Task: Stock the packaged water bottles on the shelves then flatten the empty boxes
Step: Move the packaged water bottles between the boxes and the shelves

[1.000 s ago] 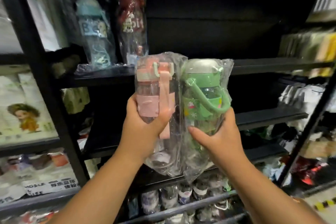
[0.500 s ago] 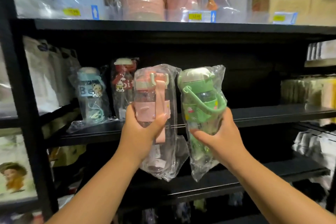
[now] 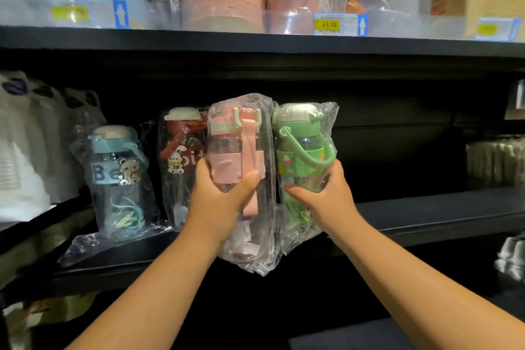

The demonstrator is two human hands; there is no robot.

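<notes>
My left hand (image 3: pixel 218 199) grips a pink water bottle (image 3: pixel 235 148) in a clear plastic bag. My right hand (image 3: pixel 324 196) grips a green water bottle (image 3: pixel 301 148), also bagged. I hold both upright, side by side, at the front edge of the black middle shelf (image 3: pixel 426 210). On that shelf, to the left, stand a bagged blue bottle (image 3: pixel 116 170) and a bagged red bottle (image 3: pixel 181 148); the pink bottle partly hides the red one. Whether the held bottles rest on the shelf I cannot tell.
The upper shelf (image 3: pixel 255 42) carries large bagged pink and blue goods behind yellow price tags (image 3: pixel 329 25). White packaged goods (image 3: pixel 25 150) fill the neighbouring bay on the left. Stacked items (image 3: pixel 494 159) sit at the far right. The middle shelf's right half is dark and bare.
Both hands have carried the pink and green bottles up and forward to the middle shelf, beside the red bottle. My view has tilted upward.
</notes>
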